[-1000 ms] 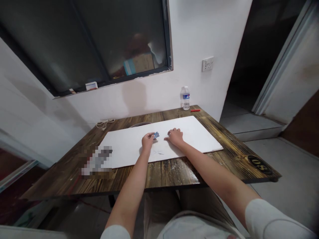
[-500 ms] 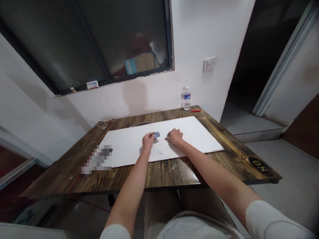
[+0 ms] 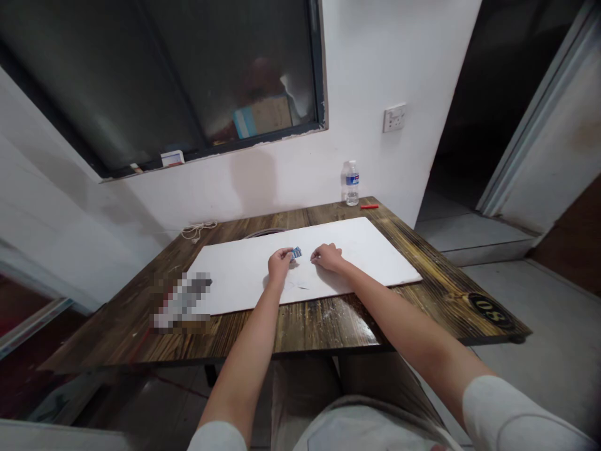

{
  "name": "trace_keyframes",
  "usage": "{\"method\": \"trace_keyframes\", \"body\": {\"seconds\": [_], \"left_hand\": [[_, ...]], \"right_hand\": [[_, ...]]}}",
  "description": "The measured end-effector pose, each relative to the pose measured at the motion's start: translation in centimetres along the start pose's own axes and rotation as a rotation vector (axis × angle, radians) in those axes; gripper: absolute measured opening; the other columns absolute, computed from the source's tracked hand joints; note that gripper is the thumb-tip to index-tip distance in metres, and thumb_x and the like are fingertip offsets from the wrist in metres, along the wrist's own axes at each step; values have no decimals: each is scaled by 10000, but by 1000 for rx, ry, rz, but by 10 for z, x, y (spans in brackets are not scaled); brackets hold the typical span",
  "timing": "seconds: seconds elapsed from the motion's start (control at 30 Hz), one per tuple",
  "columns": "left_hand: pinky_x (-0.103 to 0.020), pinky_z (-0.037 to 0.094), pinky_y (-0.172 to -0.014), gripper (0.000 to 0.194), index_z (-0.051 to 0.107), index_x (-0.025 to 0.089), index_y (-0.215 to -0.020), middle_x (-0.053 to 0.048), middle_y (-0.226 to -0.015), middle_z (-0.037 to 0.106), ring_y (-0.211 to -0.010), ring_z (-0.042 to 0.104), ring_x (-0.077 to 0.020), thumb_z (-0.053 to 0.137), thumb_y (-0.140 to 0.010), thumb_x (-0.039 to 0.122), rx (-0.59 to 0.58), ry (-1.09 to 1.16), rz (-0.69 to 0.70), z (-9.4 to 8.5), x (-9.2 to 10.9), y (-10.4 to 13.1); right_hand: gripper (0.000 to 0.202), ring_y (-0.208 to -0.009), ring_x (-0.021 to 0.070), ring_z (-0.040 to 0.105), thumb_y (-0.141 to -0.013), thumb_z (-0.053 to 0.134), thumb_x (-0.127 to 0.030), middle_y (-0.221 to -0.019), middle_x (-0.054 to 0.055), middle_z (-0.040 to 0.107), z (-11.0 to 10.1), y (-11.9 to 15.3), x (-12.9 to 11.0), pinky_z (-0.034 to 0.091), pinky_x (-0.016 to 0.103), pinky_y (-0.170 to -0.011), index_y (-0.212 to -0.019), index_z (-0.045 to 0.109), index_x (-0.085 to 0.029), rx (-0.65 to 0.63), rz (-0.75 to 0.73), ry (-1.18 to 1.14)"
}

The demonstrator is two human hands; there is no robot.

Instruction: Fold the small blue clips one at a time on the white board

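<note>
My left hand (image 3: 280, 264) is closed, pinching a small blue packet with pale markings (image 3: 296, 253) between thumb and fingers, just above the white board (image 3: 370, 257). To its right, a short gap away, my right hand (image 3: 327, 257) is closed too, its thumb and fingertips brought together over the board. Whatever those fingertips hold, if anything, is too small to make out. Thin dark lines or slivers (image 3: 300, 287) lie on the board below and between both hands; their kind does not show.
The board lies on a dark wooden table (image 3: 328, 326). A water bottle (image 3: 352, 183) and a red stick-like thing (image 3: 369, 207) are at the back right, a pale cord (image 3: 195, 232) at the back left. A blurred-out patch (image 3: 183, 304) covers the board's left corner.
The fingers of my right hand have drawn together into a pinch. My left hand keeps the blue packet in nearly the same place, the packet turned slightly.
</note>
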State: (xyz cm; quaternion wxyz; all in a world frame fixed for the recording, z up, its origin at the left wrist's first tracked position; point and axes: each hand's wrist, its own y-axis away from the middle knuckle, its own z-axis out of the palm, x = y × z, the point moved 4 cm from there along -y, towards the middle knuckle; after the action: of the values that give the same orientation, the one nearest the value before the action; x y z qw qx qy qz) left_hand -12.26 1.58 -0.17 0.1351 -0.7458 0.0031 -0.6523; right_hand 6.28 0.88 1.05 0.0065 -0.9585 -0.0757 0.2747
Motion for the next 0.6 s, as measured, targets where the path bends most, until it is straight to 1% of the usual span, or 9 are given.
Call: {"method": "trace_keyframes", "body": {"seconds": [0.1, 0.2, 0.4, 0.6], "left_hand": [[-228, 536, -572, 252, 724, 132, -939, -67, -839, 729, -577, 650, -119, 656, -724, 245, 1, -25, 18, -1, 1, 0], [-231, 536, -576, 243, 728, 138, -933, -61, -828, 729, -572, 646, -118, 652, -730, 248, 5, -38, 29, -1, 1, 1], [-254, 546, -599, 241, 730, 144, -930, -66, -842, 731, -585, 652, -130, 662, -727, 254, -4, -62, 34, 0, 4, 3], [-244, 534, -606, 227, 734, 151, -922, -61, -846, 733, -595, 654, -129, 646, -734, 241, -3, -92, 46, 0, 6, 4]], "right_hand": [[219, -1105, 339, 478, -790, 713, -365, -1128, 114, 643, 0, 0, 0, 370, 439, -855, -975, 748, -253, 49, 32, 42], [303, -1141, 366, 444, -767, 729, -436, -1151, 155, 596, 0, 1, 0, 356, 467, -877, -983, 748, -223, 84, 68, 84], [213, -1116, 350, 442, -801, 704, -406, -1108, 160, 591, 5, -2, 2, 355, 461, -871, -891, 764, -223, 66, 54, 91], [216, -1111, 353, 452, -790, 714, -404, -1128, 163, 600, 5, -2, 2, 371, 452, -849, -889, 761, -218, 57, 64, 60]]}}
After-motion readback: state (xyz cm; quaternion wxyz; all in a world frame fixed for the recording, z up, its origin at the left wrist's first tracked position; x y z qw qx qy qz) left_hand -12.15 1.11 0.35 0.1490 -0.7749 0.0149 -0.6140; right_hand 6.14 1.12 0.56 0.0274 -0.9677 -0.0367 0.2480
